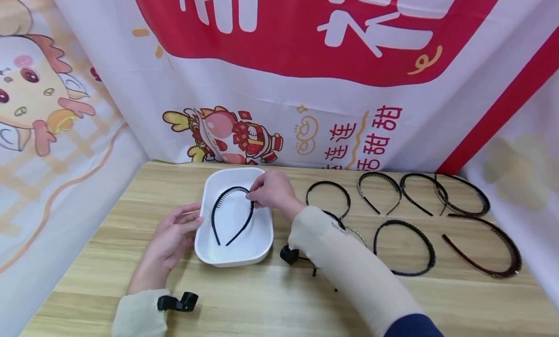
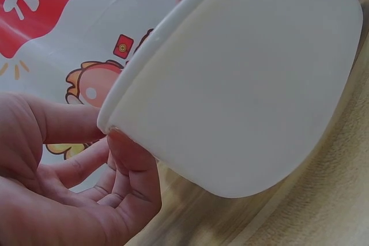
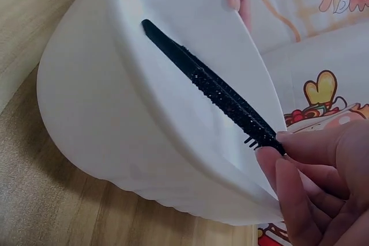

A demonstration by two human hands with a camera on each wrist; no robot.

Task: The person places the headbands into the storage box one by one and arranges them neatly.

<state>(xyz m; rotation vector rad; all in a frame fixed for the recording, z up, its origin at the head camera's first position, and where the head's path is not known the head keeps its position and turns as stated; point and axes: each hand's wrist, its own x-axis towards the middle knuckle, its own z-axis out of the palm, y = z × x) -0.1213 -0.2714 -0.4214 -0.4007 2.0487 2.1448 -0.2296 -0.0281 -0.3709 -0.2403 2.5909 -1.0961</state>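
Observation:
A black toothed headband (image 1: 213, 216) is in the white plastic basin (image 1: 233, 259), its band glittery in the right wrist view. My right hand (image 1: 274, 191) pinches the headband near its curved top between thumb and fingertips (image 3: 268, 162). At the basin's left side, my left hand (image 1: 174, 235) holds the rim with thumb and finger, as the left wrist view shows close up (image 2: 132, 159). From the left wrist camera the basin's wall (image 2: 242, 96) hides the headband.
Right of the basin, several headbands lie on the wooden table (image 1: 244, 303), among them a dark one (image 1: 432, 254) and a brown one (image 1: 513, 254). My right sleeve (image 1: 349, 264) partly covers some. A printed cloth (image 1: 297, 94) hangs behind the table.

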